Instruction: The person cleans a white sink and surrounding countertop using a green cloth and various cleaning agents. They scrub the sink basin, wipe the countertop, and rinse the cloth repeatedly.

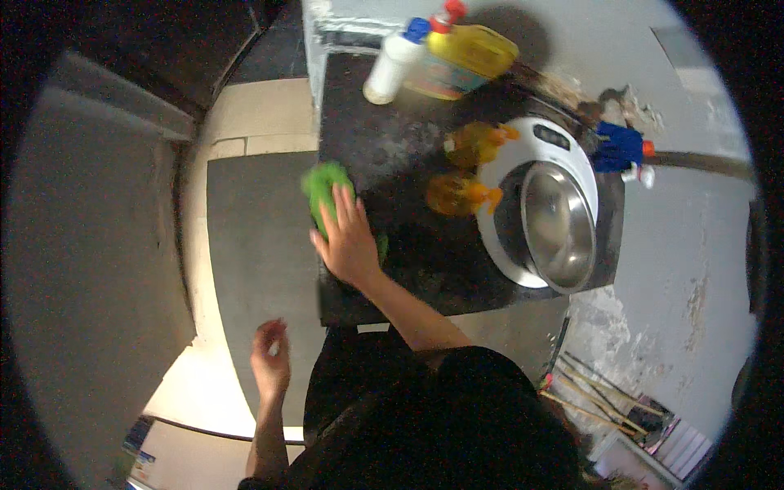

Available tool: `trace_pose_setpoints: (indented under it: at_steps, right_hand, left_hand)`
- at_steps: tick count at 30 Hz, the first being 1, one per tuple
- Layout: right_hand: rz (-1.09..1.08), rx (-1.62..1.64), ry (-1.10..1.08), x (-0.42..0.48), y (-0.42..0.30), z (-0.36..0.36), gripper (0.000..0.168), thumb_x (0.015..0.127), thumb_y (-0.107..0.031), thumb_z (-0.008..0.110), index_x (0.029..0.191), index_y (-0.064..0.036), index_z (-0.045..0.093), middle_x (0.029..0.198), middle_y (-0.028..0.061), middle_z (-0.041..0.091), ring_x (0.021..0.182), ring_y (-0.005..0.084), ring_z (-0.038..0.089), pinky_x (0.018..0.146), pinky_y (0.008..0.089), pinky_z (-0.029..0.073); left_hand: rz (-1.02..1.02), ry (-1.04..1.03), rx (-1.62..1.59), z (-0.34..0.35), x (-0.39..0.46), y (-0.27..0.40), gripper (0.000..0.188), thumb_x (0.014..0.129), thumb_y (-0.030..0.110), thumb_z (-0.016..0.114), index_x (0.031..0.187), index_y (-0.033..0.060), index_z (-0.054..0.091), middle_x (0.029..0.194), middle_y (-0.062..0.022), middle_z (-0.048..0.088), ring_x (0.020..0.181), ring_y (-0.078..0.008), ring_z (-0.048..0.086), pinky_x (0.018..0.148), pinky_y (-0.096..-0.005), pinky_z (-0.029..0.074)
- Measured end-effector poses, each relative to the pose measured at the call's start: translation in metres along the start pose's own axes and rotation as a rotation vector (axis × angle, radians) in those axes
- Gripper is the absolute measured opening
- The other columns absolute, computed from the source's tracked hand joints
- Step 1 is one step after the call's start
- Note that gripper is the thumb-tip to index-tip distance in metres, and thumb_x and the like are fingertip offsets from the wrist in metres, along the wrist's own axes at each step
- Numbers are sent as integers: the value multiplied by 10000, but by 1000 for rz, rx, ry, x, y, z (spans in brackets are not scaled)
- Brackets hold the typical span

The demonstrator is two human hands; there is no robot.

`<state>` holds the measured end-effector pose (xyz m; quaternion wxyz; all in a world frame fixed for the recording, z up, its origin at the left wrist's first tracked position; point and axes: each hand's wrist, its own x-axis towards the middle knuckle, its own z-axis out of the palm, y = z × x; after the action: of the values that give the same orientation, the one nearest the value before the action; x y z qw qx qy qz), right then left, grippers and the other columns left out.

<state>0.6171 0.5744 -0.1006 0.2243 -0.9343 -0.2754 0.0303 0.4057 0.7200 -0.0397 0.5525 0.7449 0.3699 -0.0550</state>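
Note:
My right hand (350,242) presses a green cloth (324,184) onto the left edge of a dark countertop (392,147), fingers spread over it. A bit of green shows beyond the wrist side of the hand. My left hand (271,358) hangs off the counter at lower left, fingers loosely curled and blurred, nothing plainly held. Right of the cloth are two amber bottles (459,193) with orange tops. Beside them, a metal bowl (558,226) tilts against a white rounded basin (505,257).
At the counter's back stand a white bottle (392,67) with a blue cap and a yellow jug (471,58) with a red cap. A blue item (615,147) sits by the wall. Several sticks (597,398) lean at lower right. A grey panel (263,245) lies left of the counter.

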Motion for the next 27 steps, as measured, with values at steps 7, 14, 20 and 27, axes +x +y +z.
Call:
trace_pose_setpoints:
  at_steps: [7, 14, 20, 27]
  right_hand:
    - [97, -28, -241, -135, 91, -55, 572, 921, -423, 515, 1347, -44, 477, 1515, 158, 283, 1416, 335, 223, 1157, 493, 164]
    - [33, 340, 33, -151, 144, -77, 413, 824, -220, 661, 1231, -190, 595, 1408, 182, 397, 1314, 387, 356, 1096, 544, 257]
    - [195, 786, 293, -148, 156, -183, 729, 793, -193, 699, 1408, -40, 339, 1419, 225, 336, 1311, 422, 315, 1103, 482, 268]
    - [183, 1053, 403, -171, 225, -300, 980, 681, -297, 812, 1432, -12, 251, 1390, 220, 327, 1313, 366, 322, 1111, 440, 257]
  left_hand:
    - [850, -245, 214, 190, 52, 175, 832, 691, 91, 787, 1398, 34, 353, 1386, -196, 416, 1296, -358, 386, 1092, -420, 295]
    - [646, -228, 318, 303, 84, 167, 915, 633, 90, 838, 1404, 45, 347, 1343, -186, 464, 1246, -333, 455, 1060, -423, 372]
    - [892, -116, 215, 289, 60, 145, 823, 707, 161, 807, 1377, 5, 354, 1241, -167, 458, 1184, -331, 465, 1005, -414, 383]
    - [948, 67, 541, 357, -93, 274, 874, 664, 332, 828, 1360, 34, 392, 1284, -175, 465, 1204, -357, 440, 1001, -461, 377]
